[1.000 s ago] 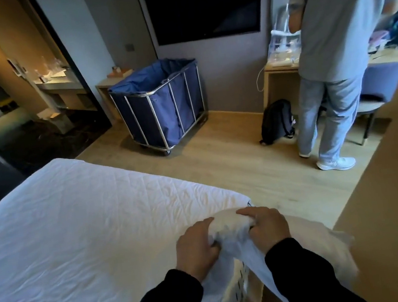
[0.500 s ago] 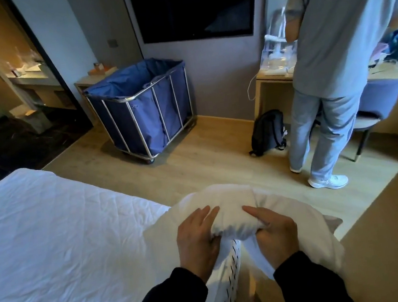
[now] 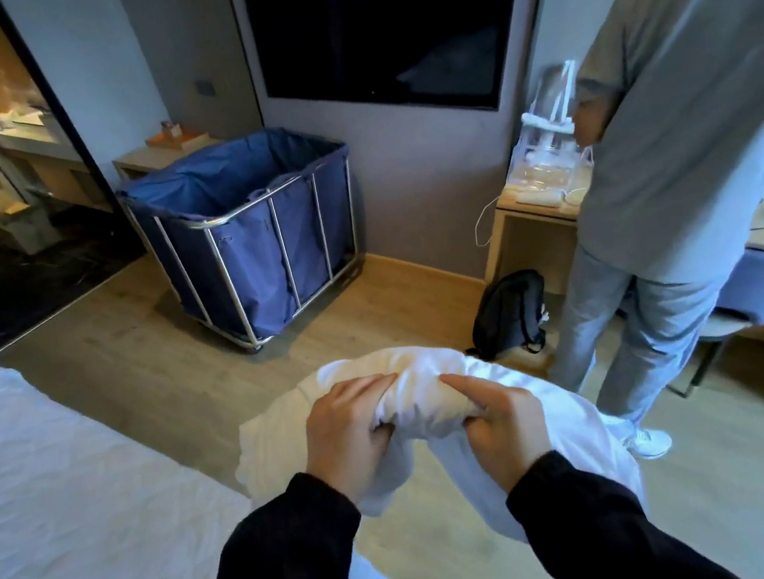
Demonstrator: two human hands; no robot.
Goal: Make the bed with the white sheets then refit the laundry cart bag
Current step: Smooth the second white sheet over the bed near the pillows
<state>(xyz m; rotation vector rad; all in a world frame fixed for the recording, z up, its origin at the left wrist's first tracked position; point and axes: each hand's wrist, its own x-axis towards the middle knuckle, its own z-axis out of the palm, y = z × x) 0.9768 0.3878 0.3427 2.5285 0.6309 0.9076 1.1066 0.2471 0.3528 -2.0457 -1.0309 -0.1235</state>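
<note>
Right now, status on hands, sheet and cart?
Left hand and right hand both gripping bunched white sheet. Laundry cart upright by wall. Standing person right, clear of cart.

Black backpack (image 3: 508, 312) beside standing person (image 3: 672, 157)

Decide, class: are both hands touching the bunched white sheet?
Touching. The head view shows the left hand and right hand with fingers curled into the bunched white sheet.

Hands (image 3: 424, 433) lifted bunched white sheet (image 3: 412, 396) off bed (image 3: 59, 497) corner, now over floor.
</note>
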